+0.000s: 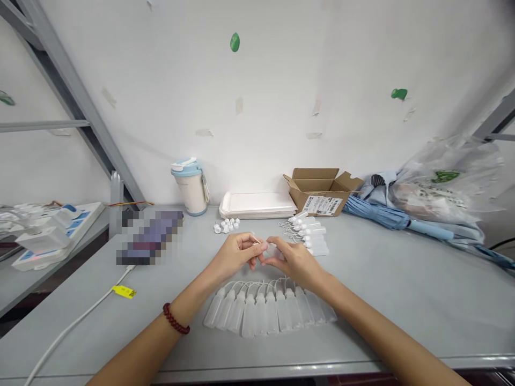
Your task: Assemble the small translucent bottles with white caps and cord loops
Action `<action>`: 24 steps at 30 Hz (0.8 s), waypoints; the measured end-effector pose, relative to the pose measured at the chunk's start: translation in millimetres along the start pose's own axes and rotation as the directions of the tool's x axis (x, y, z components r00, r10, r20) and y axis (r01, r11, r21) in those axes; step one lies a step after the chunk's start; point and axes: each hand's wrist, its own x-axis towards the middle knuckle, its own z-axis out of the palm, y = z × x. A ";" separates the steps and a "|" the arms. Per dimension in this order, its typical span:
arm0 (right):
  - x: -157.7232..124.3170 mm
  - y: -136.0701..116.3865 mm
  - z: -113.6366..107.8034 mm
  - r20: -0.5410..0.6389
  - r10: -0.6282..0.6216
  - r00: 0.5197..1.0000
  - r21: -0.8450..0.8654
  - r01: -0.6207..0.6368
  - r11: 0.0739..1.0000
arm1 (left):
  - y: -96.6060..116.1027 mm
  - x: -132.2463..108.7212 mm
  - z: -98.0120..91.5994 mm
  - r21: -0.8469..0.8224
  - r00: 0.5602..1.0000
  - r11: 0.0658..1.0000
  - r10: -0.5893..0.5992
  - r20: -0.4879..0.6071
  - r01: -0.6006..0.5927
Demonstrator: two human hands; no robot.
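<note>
Above the middle of the table my left hand (240,252) and my right hand (298,261) meet, fingertips almost touching. My right thumb and fingers curve around a small translucent plastic bottle (272,250), mostly hidden by the hand. At its near end my left fingers are pinched together; what they grip is too small to make out. Below my hands lies a fanned row of several translucent bottles (260,316) with white cord loops at their necks. Behind my left hand sits a small cluster of white caps (227,225). More capped bottles with loops (314,231) lie behind my right hand.
Along the wall stand a cream and blue tumbler (193,187), a stack of white padded envelopes (259,205) and an open cardboard box (322,193). A folded blue umbrella (378,213) and plastic bag (446,185) lie right. A blurred-out device (153,238) with white cable (76,321) is left.
</note>
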 end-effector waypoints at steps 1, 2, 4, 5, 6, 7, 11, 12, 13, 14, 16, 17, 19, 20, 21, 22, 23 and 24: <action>0.0 -0.3 0.2 0.004 0.013 1.000 0.024 -0.013 1.000 | 0.3 0.0 -0.1 0.031 1.000 0.999 0.018 -0.006 -0.018; 0.0 -0.8 0.3 0.003 0.024 1.000 0.047 -0.024 0.999 | 0.4 0.1 -0.3 0.055 0.999 0.998 0.034 -0.009 -0.033; 0.1 -2.3 -0.5 0.002 0.031 1.000 0.094 -0.031 0.995 | -0.3 0.9 -1.1 0.073 0.999 0.996 0.051 -0.001 -0.050; 0.2 -3.2 -1.3 -0.005 0.026 1.000 0.117 -0.025 0.993 | -0.9 1.4 -1.8 0.073 0.999 0.996 0.052 0.003 -0.053; 0.5 -4.2 -2.1 -0.018 0.014 1.000 0.140 -0.012 0.990 | -1.6 1.9 -2.6 0.071 0.999 0.996 0.053 0.003 -0.053; 0.7 -5.0 -3.0 -0.036 -0.002 0.999 0.160 0.008 0.987 | -2.1 2.4 -3.5 0.069 0.999 0.996 0.052 -0.001 -0.052; 1.3 -4.3 -3.6 -0.121 -0.049 0.991 0.180 0.071 0.981 | -2.4 2.5 -7.2 0.056 1.000 0.998 -0.002 -0.014 0.002; 1.2 -3.1 -2.9 -0.133 -0.044 0.990 0.164 0.065 0.984 | -1.9 2.0 -7.8 0.052 0.999 0.998 -0.029 -0.017 0.030; 1.1 -1.6 -2.0 -0.142 -0.034 0.989 0.140 0.054 0.989 | -1.4 1.4 -8.2 0.047 0.998 0.997 -0.056 -0.021 0.057; 0.9 0.0 -0.9 -0.149 -0.027 0.988 0.111 0.044 0.993 | -0.7 0.7 -8.3 0.041 0.997 0.996 -0.076 -0.028 0.078; 0.4 2.7 1.1 -0.169 -0.027 0.985 0.044 0.035 0.998 | 0.7 -0.2 -7.6 0.024 0.994 0.995 -0.095 -0.050 0.097; 0.2 3.5 1.9 -0.182 -0.038 0.983 0.007 0.040 0.999 | 1.4 -0.5 -6.8 0.016 0.994 0.995 -0.093 -0.061 0.094; -0.1 3.7 3.0 -0.213 -0.070 0.975 -0.076 0.055 0.996 | 2.8 -0.5 -4.7 0.016 0.993 0.997 -0.075 -0.091 0.077; -0.2 3.3 3.3 -0.222 -0.087 0.971 -0.121 0.061 0.991 | 3.4 -0.4 -3.7 0.027 0.992 0.997 -0.062 -0.111 0.066; -0.3 2.7 3.6 -0.225 -0.102 0.969 -0.167 0.065 0.984 | 4.0 -0.2 -2.6 0.041 0.990 0.998 -0.049 -0.132 0.055; -0.4 2.0 3.8 -0.223 -0.115 0.968 -0.211 0.067 0.975 | 4.5 -0.1 -1.7 0.051 0.987 0.997 -0.041 -0.152 0.050; -0.7 1.4 4.1 -0.218 -0.125 0.968 -0.253 0.068 0.965 | 5.0 0.1 -1.0 0.053 0.985 0.997 -0.040 -0.170 0.050; -0.9 1.1 4.5 -0.212 -0.133 0.968 -0.291 0.067 0.954 | 5.3 0.1 -0.4 0.047 0.982 0.997 -0.044 -0.184 0.053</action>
